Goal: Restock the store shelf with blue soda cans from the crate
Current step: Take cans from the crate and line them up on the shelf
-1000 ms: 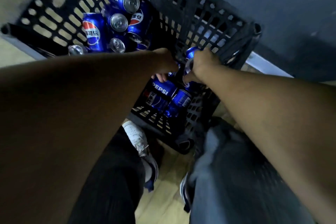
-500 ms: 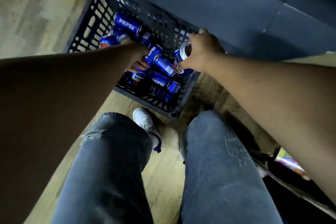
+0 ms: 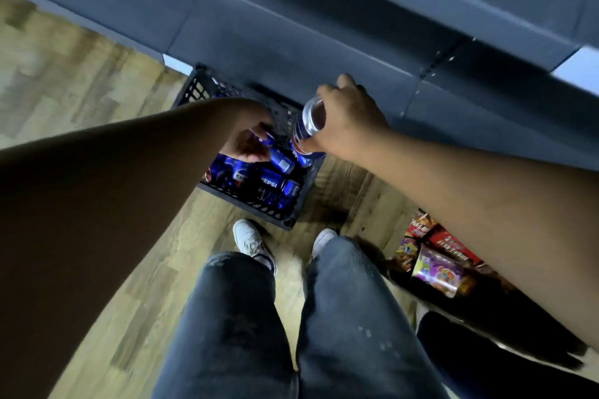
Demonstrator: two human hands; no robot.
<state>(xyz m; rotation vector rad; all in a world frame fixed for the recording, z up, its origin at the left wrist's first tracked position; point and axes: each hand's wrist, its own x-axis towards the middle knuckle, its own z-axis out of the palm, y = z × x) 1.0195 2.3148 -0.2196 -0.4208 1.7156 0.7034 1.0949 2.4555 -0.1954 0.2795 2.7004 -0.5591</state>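
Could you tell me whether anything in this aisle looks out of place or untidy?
The blue cans lie jumbled on their sides in the crate, and snack packets sit heaped low on the right. Nothing looks spilled or damaged.

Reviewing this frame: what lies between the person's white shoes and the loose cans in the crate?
In the head view, the crate's near wall and a strip of wooden floor separate the shoes from the cans.

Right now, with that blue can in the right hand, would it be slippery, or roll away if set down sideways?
The blue can looks smooth and glossy, so probably a bit slick; the right hand wraps its fingers round it. Being round-sided, it would likely roll on its side, like the loose cans lying jumbled in the crate. It appears rigid, probably heavy if full.
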